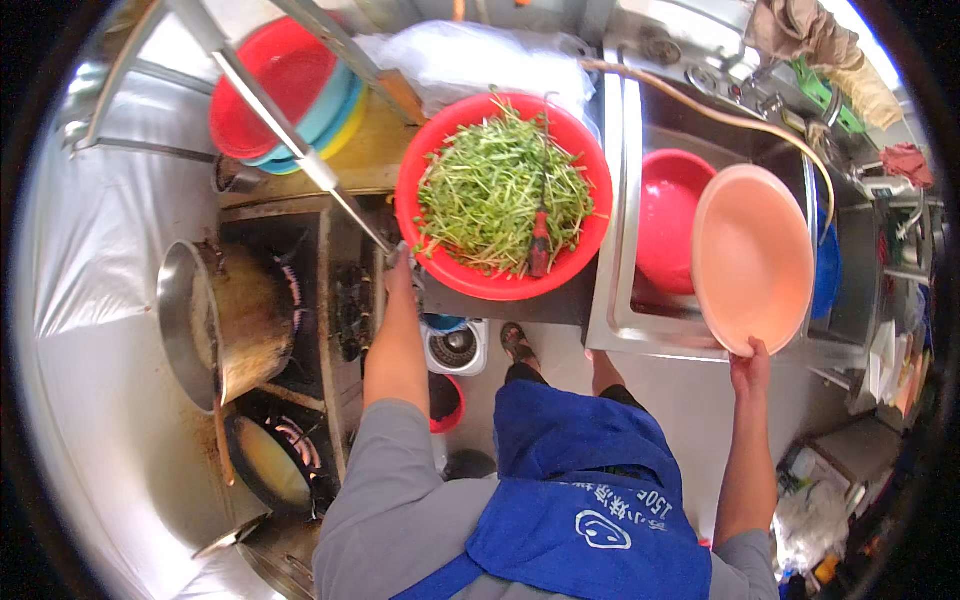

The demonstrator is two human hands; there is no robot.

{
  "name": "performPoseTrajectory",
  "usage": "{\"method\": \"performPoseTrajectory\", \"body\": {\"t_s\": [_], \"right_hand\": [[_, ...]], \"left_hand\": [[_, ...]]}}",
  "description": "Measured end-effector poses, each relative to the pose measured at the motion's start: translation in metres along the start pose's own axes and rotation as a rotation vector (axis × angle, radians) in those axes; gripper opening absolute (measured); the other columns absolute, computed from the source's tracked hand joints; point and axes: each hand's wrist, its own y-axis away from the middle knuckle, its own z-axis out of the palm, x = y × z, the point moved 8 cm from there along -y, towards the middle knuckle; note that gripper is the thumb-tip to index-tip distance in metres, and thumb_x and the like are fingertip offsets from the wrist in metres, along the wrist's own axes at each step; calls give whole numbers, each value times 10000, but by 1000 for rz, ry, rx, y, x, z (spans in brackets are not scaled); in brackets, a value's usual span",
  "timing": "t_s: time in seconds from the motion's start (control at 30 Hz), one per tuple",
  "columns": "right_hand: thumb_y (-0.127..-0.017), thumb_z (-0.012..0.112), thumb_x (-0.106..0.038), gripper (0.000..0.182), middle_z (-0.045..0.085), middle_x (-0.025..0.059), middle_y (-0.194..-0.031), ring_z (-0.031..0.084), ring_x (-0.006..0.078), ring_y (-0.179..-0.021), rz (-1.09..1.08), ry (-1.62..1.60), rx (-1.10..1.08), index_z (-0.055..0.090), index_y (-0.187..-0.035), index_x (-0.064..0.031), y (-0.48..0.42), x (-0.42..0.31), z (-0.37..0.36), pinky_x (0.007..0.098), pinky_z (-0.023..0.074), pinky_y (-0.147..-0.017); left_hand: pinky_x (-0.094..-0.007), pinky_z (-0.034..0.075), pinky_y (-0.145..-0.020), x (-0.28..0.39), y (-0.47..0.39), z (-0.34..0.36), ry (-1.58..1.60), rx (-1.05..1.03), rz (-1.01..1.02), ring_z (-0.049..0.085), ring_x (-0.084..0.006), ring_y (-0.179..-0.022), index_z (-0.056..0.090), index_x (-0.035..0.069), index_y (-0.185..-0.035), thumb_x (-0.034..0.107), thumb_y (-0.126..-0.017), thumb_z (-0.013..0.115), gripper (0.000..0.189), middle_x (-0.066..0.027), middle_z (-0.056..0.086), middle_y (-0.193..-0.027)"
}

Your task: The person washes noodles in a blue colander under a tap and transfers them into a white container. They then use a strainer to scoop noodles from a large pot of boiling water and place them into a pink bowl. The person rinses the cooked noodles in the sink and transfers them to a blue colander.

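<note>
My right hand [748, 367] grips the near rim of a peach plastic basin [754, 259]. This basin is tilted over the stainless steel sink [619, 300] and partly covers a pinkish-red basin [670, 217] inside it. My left hand [401, 268] is at the lower end of a slanting metal pole [262, 112], beside the stove edge; its fingers are mostly hidden, so whether it grips the pole is unclear. Between my hands stands a red plastic basin [409, 187] heaped with green sprouts [495, 195]. A thin hooked tool with a red-and-black handle [538, 244] lies on the sprouts.
On the left a large metal pot [255, 322] and a pan [270, 461] sit over lit gas burners. Stacked colored basins [281, 90] stand at the back left. A hose [712, 112] arches over the sink. A small white appliance [455, 349] is low down near my feet.
</note>
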Motion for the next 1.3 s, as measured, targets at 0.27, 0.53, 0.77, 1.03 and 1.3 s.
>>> {"method": "performPoseTrajectory", "body": {"t_s": [0.27,0.53,0.77,1.03,1.3], "right_hand": [[-841,528,-39,374,595,128,-1123,621,235,-1003,-25,4,38,466,-1204,27,0,15,-8,337,554,-850],[-824,531,-8,387,587,119,-1114,614,234,-997,-40,12,74,468,-1206,8,-2,16,-9,347,548,-844],[-824,546,-16,411,585,108,-1112,607,237,-1001,-40,77,60,457,-1225,-8,-8,8,21,354,539,-853],[-836,557,-38,310,616,91,-1029,636,198,-887,-31,51,86,506,-1139,5,11,13,-3,304,555,-699],[-837,568,-53,307,630,111,-1012,657,208,-849,67,125,-45,510,-1133,5,-14,7,0,294,567,-633]], "left_hand": [[-373,504,-752,-12,-34,15,260,57,16,633,-237,-878,558,-110,-1170,412,-657,851,788,-147,642,-1079],[-450,484,-862,42,13,4,-297,228,101,600,-381,-1068,327,15,-1179,450,-615,843,880,-244,586,-1165],[-488,460,-900,-38,-63,-14,-301,195,271,522,-372,-1153,300,78,-1351,514,-627,820,992,-196,380,-1374],[-424,451,-943,-52,91,-17,-661,-403,440,577,-337,-1122,508,47,-1283,271,-754,759,627,-218,591,-1221],[-401,470,-675,-250,215,-100,-663,-663,-313,570,-200,-721,640,95,-888,273,-765,751,243,-42,614,-793]]}}
